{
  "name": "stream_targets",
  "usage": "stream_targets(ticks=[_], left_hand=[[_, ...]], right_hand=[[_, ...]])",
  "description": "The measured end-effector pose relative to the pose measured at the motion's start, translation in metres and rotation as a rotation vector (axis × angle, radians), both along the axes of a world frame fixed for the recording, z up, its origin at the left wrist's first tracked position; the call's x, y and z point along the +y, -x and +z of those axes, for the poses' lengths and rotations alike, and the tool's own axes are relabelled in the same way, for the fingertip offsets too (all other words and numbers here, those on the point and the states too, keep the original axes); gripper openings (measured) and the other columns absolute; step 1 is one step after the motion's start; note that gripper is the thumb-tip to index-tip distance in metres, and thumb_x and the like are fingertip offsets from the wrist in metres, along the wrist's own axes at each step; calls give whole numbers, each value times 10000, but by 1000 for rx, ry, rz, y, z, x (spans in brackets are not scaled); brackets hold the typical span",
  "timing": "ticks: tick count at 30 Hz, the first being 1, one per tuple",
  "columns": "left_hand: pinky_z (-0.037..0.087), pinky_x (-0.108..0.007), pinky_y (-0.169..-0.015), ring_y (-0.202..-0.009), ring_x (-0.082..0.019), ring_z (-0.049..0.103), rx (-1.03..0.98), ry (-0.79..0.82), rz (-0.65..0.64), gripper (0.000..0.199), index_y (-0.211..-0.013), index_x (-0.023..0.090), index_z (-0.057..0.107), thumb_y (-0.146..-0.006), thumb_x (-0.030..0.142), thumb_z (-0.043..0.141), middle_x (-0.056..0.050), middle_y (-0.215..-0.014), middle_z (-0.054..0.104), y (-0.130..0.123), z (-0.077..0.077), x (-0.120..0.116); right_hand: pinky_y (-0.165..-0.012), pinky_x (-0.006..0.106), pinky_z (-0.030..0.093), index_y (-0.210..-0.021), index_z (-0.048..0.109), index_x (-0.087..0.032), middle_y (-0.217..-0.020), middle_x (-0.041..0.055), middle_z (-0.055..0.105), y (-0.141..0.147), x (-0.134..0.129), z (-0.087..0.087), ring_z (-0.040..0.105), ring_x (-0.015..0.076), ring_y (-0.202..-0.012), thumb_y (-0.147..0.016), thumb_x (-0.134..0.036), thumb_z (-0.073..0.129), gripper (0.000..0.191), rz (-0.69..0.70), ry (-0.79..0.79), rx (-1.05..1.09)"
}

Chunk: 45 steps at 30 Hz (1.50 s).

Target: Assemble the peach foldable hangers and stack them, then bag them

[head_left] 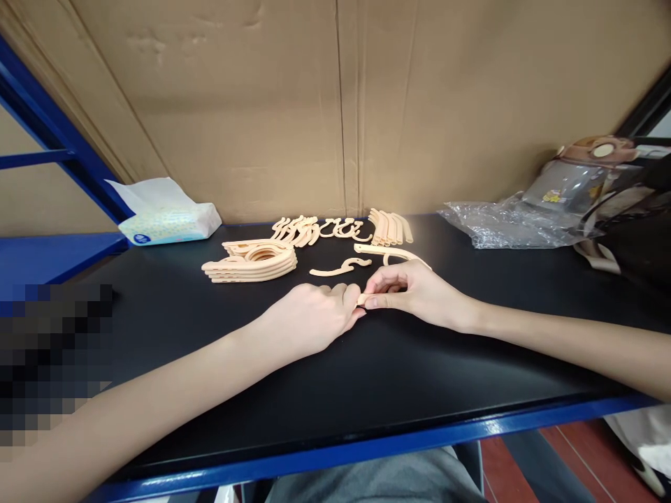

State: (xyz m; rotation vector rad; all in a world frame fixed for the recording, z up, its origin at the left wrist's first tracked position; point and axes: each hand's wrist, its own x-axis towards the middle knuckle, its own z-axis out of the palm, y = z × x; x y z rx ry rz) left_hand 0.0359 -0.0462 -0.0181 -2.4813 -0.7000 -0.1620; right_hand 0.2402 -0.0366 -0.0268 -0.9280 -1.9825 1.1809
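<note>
My left hand (322, 314) and my right hand (412, 297) meet over the middle of the black table. Between their fingertips shows the end of a cream plastic hanger piece (361, 300); both hands are closed on it, and my left fingers hide most of it. Just beyond my right hand lies a cream hanger arm (385, 249), partly covered by that hand. A curved hanger hook piece (340, 268) lies on its own behind my left hand. To its left sits a stack of folded cream hangers (250, 262).
Along the back are loose hanger hooks (340, 228), slim curved pieces (298, 229) and a row of hanger arms (391, 228). A tissue pack (168, 222) stands at back left. Clear plastic bags (508, 223), a bottle (566, 181) and a dark bag (634, 230) occupy the right.
</note>
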Motion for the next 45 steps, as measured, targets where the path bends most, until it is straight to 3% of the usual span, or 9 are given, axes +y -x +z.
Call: stream_targets(ticks=[13,19,28,34,39,45], left_hand=[[206,-258,-388,-433,-154,536,28,-108,-12,272,-750,154,445,-982,252,342,0,-580,516,1,1,-4],[250,-255,-389,-456,-145,570,24,-22,17,258,-768,157,441,-983,264,346,4,-601,535,-1,1,-5],[161,-253,-375,-428,-157,576,15,42,77,212,-746,162,431,-944,236,447,14,-580,544,-5,6,-12],[196,-248,-362,-390,-166,557,34,104,119,229,-740,164,445,-952,252,428,21,-541,532,-6,10,-14],[261,-246,-398,-474,-163,593,-42,204,128,175,-766,169,458,-929,226,434,10,-617,589,-5,11,-13],[217,-237,-428,-508,-141,587,-144,343,209,159,-793,181,487,-918,230,400,22,-663,616,-6,11,-14]], right_hand=[[-715,270,454,-762,647,-146,-733,-8,656,0,5,9,580,109,-689,-712,-403,714,270,47,144,-31],[-697,268,444,-789,657,-148,-749,0,654,-3,8,8,575,113,-696,-716,-412,711,280,66,122,-56],[-649,241,417,-780,652,-138,-691,-22,621,0,7,14,526,85,-636,-719,-395,711,270,83,174,-83],[-665,241,426,-773,643,-136,-707,-16,628,0,7,15,528,84,-648,-747,-362,692,233,90,165,-107],[-653,227,424,-762,625,-143,-708,-26,614,0,7,18,522,78,-643,-742,-350,703,222,120,163,-123],[-635,219,420,-805,610,-154,-775,-17,622,-2,8,23,534,88,-684,-762,-387,681,247,148,54,-227]])
